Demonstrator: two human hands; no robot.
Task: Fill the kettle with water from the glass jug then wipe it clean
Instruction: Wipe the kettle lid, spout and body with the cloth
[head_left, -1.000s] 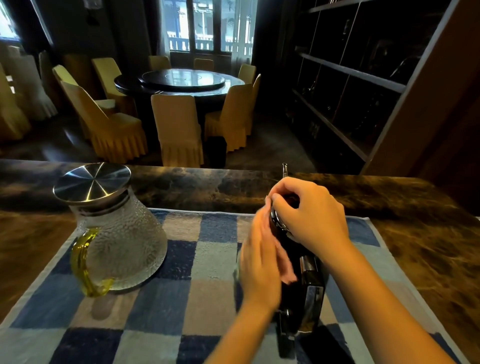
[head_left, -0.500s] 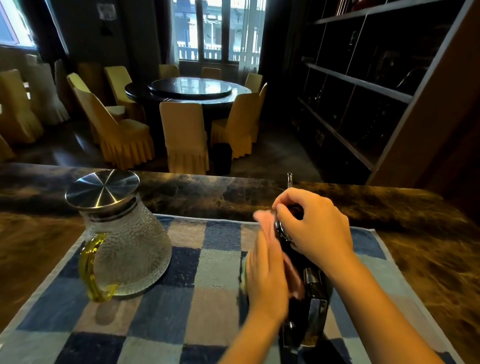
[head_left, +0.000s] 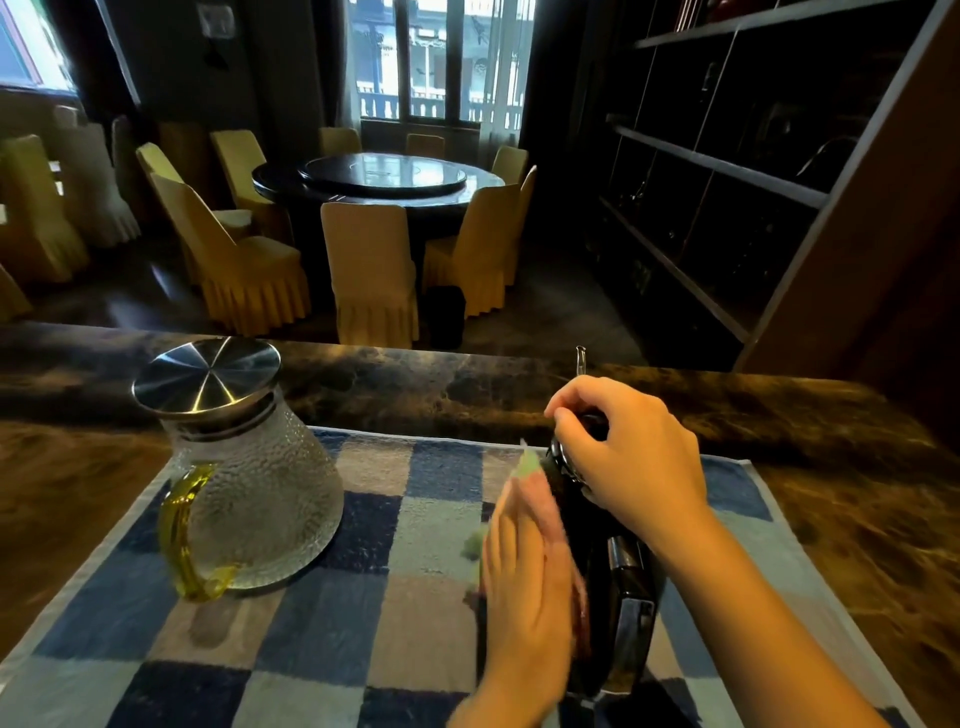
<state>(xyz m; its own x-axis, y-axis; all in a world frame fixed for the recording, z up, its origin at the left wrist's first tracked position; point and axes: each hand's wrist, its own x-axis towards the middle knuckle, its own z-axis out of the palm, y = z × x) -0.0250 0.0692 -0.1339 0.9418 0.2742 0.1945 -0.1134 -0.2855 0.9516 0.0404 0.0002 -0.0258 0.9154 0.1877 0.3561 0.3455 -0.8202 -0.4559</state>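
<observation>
Black and glossy, the kettle (head_left: 623, 582) stood on the right half of a blue, grey and white checked towel (head_left: 363, 597), near the front edge of the view and mostly hidden by both hands. The right hand (head_left: 634, 462) sat on top of the kettle, its fingers curled round the upper rim and lid area; which part they gripped could not be told. The left hand (head_left: 524, 587) lay flat with straight fingers held together, pressing a pink and pale green cloth (head_left: 535, 483) against the kettle's left side. The kettle's handle, dark with bright reflections, faced the person, below the right wrist. On the left half of the same towel, well apart from the kettle, stood the glass jug (head_left: 254, 493), upright, with a dimpled body, a yellow handle (head_left: 182, 535) turned toward the person and a steel lid (head_left: 208, 374) seated on its neck. The towel covered a dark marble bench (head_left: 831, 467). Beyond the bench were a round dark table (head_left: 384, 176) ringed by yellow-covered chairs (head_left: 371, 270), a tall window behind it, and dark shelves (head_left: 727, 166) along the right wall.
</observation>
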